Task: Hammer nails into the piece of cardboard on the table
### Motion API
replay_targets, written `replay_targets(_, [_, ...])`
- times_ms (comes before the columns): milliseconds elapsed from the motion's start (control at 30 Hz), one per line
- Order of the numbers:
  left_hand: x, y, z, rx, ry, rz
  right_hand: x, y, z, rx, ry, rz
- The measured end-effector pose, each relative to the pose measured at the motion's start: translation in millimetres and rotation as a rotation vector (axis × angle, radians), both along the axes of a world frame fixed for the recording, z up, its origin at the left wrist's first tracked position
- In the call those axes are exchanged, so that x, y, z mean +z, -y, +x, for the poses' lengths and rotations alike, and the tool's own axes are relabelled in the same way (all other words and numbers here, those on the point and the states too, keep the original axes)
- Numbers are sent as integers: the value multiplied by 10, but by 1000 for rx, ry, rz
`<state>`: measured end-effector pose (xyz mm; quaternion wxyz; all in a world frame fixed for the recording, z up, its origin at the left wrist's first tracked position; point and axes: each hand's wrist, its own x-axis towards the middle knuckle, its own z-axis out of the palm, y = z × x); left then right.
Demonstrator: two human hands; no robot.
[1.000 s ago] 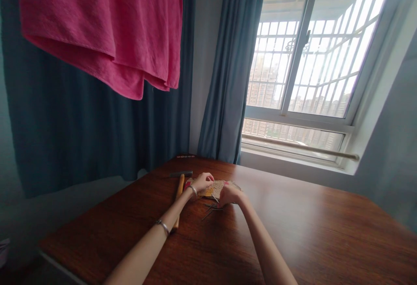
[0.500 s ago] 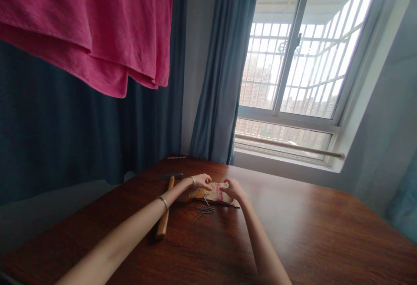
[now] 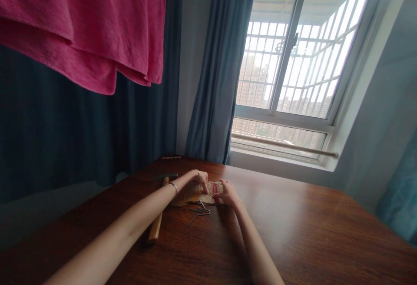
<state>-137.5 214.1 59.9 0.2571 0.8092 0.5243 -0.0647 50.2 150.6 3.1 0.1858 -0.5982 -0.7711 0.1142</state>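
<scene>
A strip of patterned cloth (image 3: pixel 206 192), cream with dark specks, a pink band and a yellow part, lies on the wooden table. My left hand (image 3: pixel 202 180) reaches over its far side, fingers pointing down onto the cloth. At the right end, my right hand (image 3: pixel 229 193) rests with thumb and fingers apart, touching the cloth beside the pink band. Whatever lies under the cloth is hidden. Several loose nails (image 3: pixel 201 211) are heaped just in front of it. A hammer with a wooden handle (image 3: pixel 156 226) lies to the left, partly behind my left forearm.
The brown table (image 3: pixel 293 233) stretches to both sides. Small pale round pieces (image 3: pixel 171 157) sit in a row at its far left corner. A pink towel (image 3: pixel 97 28) hangs at the upper left before dark blue curtains (image 3: pixel 208 102). A barred window (image 3: pixel 286 59) stands behind.
My left hand's fingers have come down onto the cloth. My right hand has moved lower over the cloth's right end. The view has shifted slightly; hammer and nails lie as before.
</scene>
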Motion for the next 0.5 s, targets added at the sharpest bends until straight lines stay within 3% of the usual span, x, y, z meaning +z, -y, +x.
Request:
replay_targets(233, [87, -83, 92, -52, 20, 23, 41, -15, 100, -29, -67, 36])
replay_targets(500, [196, -26, 143, -95, 147, 60, 92, -95, 221, -52, -341, 83])
